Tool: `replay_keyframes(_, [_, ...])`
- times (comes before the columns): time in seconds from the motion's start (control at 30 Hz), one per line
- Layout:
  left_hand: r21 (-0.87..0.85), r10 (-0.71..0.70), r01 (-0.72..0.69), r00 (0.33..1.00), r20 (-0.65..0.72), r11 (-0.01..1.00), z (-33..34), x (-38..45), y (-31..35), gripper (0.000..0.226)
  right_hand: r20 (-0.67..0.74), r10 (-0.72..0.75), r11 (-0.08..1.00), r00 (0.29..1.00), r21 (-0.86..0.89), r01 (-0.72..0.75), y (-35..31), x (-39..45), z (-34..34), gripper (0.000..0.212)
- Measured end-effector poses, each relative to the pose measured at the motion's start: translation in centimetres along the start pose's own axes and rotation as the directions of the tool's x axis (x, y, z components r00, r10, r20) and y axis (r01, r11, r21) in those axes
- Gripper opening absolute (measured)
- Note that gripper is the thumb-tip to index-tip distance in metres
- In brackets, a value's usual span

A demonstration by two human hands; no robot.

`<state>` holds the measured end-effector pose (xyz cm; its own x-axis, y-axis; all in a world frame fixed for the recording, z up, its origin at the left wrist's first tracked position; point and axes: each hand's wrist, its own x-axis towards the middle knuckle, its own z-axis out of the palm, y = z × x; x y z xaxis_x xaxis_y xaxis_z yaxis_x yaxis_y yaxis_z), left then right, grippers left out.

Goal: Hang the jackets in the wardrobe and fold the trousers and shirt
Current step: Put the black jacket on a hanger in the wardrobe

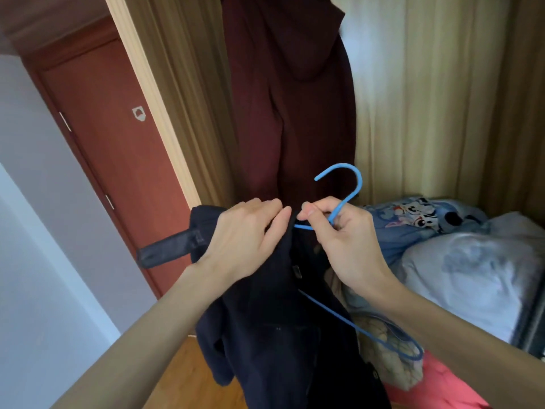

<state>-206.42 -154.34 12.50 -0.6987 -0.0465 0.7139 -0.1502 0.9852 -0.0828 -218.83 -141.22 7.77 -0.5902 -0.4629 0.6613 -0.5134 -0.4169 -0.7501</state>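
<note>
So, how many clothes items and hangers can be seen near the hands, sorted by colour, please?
Dark navy: 1, the jacket gripped by the left hand
Maroon: 1, the garment hanging behind
Blue: 1, the hanger pinched by the right hand
Coral red: 1, the cloth lying at lower right
Total: 4
</note>
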Motion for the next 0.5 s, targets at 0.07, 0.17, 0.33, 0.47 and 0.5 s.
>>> replay_keyframes(0.07, [0.037, -0.003, 0.005, 0.999, -0.052, 0.999, 0.7, -0.3, -0.6, 0.044, 0.103, 0.1, 0.991, 0.99, 0.081, -0.108, -0.1, 0.3, -0.4, 0.018])
replay_keyframes(0.17, [0.024, -0.017, 0.018, 0.998, -0.056, 1.0, 1.3, -0.8, -1.3, 0.048, 0.403, 0.273, 0.908, 0.873, 0.19, -0.372, -0.1, 1.8, -2.0, 0.024])
replay_keyframes(0.33, [-0.077, -0.094, 0.086, 0.991, -0.1, 0.993, 1.0, -0.9, -1.7, 0.049, 0.677, 0.377, 0.848, 0.633, 0.022, -0.529, 1.5, 3.2, -4.8, 0.058])
replay_keyframes(0.47, [-0.135, -0.102, 0.082, 0.984, -0.147, 0.987, 0.3, -0.1, -0.8, 0.049, 0.678, 0.424, 0.823, 0.601, -0.012, -0.568, 4.4, 0.9, -2.8, 0.012])
replay_keyframes(0.5, [-0.137, -0.112, 0.092, 0.982, -0.15, 0.986, 0.1, 0.1, -0.7, 0.05, 0.693, 0.375, 0.858, 0.615, -0.008, -0.514, 4.9, -0.1, -2.4, 0.016])
